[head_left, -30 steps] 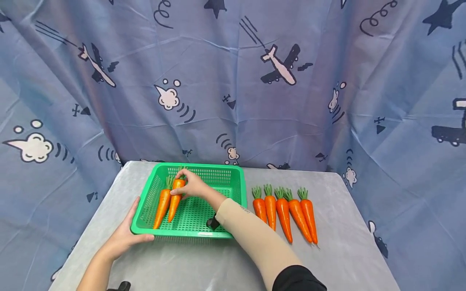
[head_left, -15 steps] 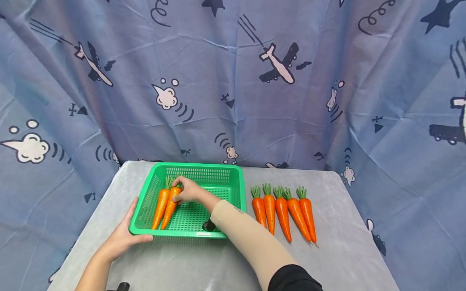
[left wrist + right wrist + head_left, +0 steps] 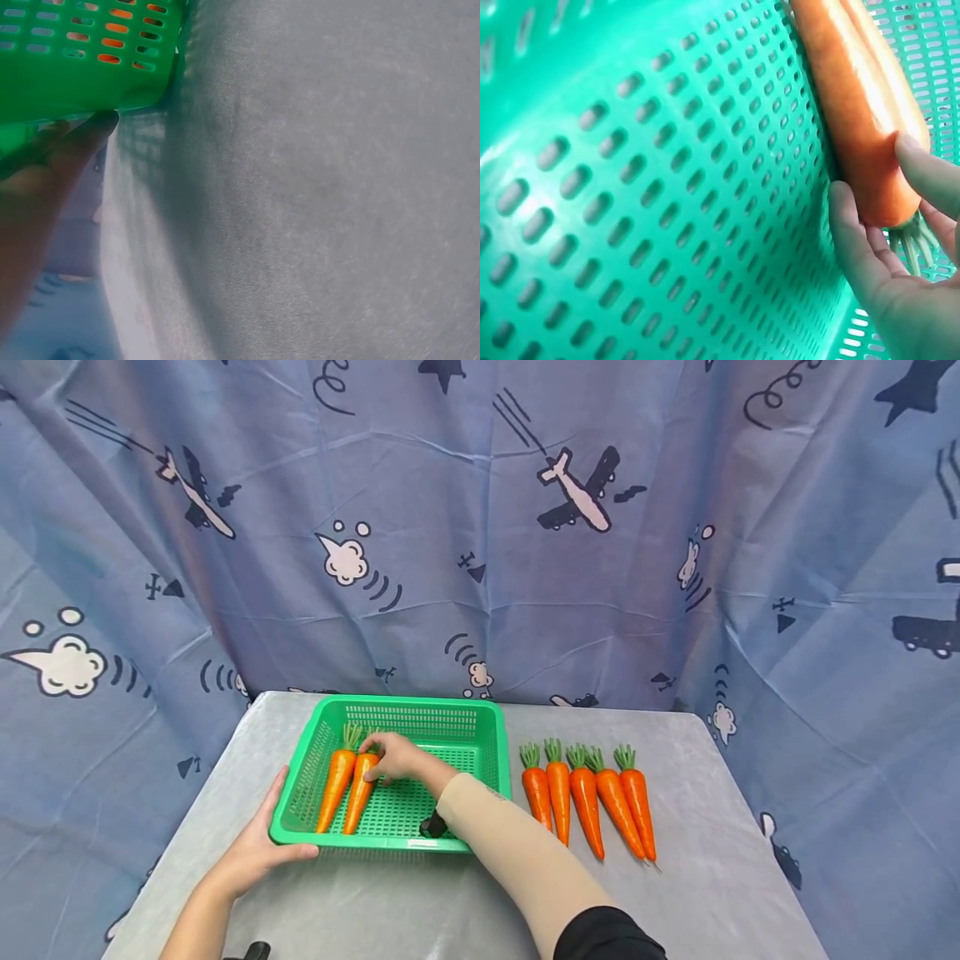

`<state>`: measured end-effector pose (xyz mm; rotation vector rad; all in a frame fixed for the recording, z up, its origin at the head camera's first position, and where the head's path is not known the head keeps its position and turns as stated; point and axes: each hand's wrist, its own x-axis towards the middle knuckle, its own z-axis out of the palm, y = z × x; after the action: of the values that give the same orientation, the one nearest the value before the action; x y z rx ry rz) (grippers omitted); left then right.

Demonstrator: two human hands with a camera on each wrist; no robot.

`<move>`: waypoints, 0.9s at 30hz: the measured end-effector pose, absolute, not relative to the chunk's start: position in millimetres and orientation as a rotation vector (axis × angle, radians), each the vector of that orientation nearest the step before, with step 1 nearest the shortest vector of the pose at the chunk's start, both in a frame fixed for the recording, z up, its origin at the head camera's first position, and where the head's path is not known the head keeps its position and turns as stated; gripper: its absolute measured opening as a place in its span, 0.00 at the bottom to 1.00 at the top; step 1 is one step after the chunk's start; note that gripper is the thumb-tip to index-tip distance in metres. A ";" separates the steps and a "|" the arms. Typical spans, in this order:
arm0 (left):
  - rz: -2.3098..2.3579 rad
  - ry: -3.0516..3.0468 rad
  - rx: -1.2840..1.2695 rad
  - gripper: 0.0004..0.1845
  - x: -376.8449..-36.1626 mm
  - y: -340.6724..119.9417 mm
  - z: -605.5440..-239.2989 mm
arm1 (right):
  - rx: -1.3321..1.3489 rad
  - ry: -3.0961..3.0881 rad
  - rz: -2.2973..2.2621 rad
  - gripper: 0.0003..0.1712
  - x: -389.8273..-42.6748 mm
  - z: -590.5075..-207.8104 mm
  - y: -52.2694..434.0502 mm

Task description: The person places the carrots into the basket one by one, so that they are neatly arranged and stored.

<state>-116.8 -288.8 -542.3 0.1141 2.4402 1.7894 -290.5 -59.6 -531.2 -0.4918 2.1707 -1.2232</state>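
Right hand: I have the right hand (image 3: 393, 758) over the left half of the basket; grip narrow, thumb and fingers pinching a carrot at its thick, leafy end.
Gripped carrot: the gripped carrot (image 3: 360, 793) lies inside the basket, leaves toward the back edge, tip near the front edge; on my right wrist view the fingers sit either side of its crown.
Neighbour carrot: second carrot (image 3: 336, 785) just beside it, nearer the basket's left edge, pointing the same way.
Green basket: the basket (image 3: 375, 842), slotted plastic, sits by the back edge of the table (image 3: 420, 910), toward its back left corner.
Left hand: I see the left hand (image 3: 251, 852) at the basket's front left corner, grip wide; fingers up along the left side, thumb along the front.
Loose carrots: five carrots (image 3: 588, 806) on the surface, off the basket's right edge, tops toward the table's back edge; the beige sleeve (image 3: 517, 843) hides the lower tip of the leftmost.
Backdrop: blue curtain (image 3: 420, 460) behind the table's back edge, printed with planes, stars, puffs.
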 end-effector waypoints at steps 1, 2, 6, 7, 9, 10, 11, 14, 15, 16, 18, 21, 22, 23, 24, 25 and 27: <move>1.787 2.441 0.112 0.70 -116.6 -289.0 -541.8 | -0.489 2.173 -1.227 0.28 -290.6 -530.9 -60.0; 1.786 2.440 0.110 0.70 -116.4 -289.2 -541.3 | -0.486 2.174 -1.231 0.29 -290.6 -530.3 -60.4; 1.781 2.435 0.107 0.70 -116.3 -289.7 -539.9 | -0.475 2.149 -1.256 0.31 -291.6 -526.2 -58.9; 1.779 2.436 0.108 0.70 -116.3 -289.7 -539.7 | -0.474 2.142 -1.259 0.32 -291.7 -524.9 -57.8; 1.788 2.438 0.117 0.70 -116.7 -289.5 -539.9 | -0.470 2.131 -1.258 0.32 -291.9 -521.4 -54.5; 1.792 2.439 0.121 0.70 -116.9 -289.2 -540.1 | -0.467 2.127 -1.253 0.32 -292.0 -519.8 -52.3; 1.797 2.436 0.128 0.70 -117.1 -289.0 -540.3 | -0.463 2.116 -1.256 0.32 -292.2 -517.9 -49.9; 1.813 2.431 0.142 0.70 -118.1 -287.4 -540.9 | -0.449 2.083 -1.282 0.33 -293.9 -511.0 -41.0; 1.814 2.431 0.144 0.70 -118.2 -287.0 -540.9 | -0.446 2.067 -1.299 0.33 -294.6 -508.2 -38.0; 1.812 2.433 0.141 0.70 -118.0 -286.7 -540.9 | -0.447 2.055 -1.314 0.33 -295.1 -505.3 -35.3; 1.800 2.444 0.134 0.70 -117.1 -286.5 -540.6 | -0.454 2.031 -1.351 0.34 -295.7 -499.6 -30.4; 1.774 2.461 0.120 0.70 -115.4 -286.9 -540.1 | -0.483 2.010 -1.397 0.35 -294.0 -489.6 -23.3; 1.766 2.466 0.119 0.70 -114.9 -287.0 -539.8 | -0.490 2.003 -1.417 0.34 -293.1 -486.2 -20.8; 1.763 2.466 0.119 0.69 -114.7 -287.0 -539.6 | -0.499 1.997 -1.434 0.34 -291.8 -482.5 -18.0; 1.764 2.465 0.121 0.69 -114.5 -287.0 -539.3 | -0.507 1.993 -1.450 0.33 -290.3 -478.5 -15.2; 1.768 2.463 0.124 0.69 -114.5 -286.9 -539.2 | -0.516 1.991 -1.461 0.32 -288.5 -474.0 -12.1; 1.788 2.452 0.135 0.69 -114.9 -286.7 -539.2 | -0.530 2.007 -1.470 0.31 -285.5 -466.1 -5.7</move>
<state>-114.9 -286.7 -539.2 0.1351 2.4516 1.7878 -285.5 -5.7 -466.1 -0.5295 2.0068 -1.4699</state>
